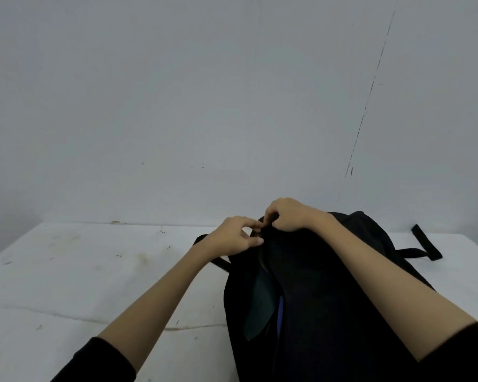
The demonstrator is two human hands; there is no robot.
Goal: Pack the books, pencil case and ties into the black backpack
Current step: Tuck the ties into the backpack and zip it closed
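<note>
Stained white table (80,271) under soft black backpack (329,312), left hand (232,238) and right hand (287,216) both pinching its top fabric.

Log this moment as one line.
left hand: pinching zipper area | right hand: gripping black backpack top | opening: partly open | table

Black backpack (329,299) on white table, opening partly agape.
</note>
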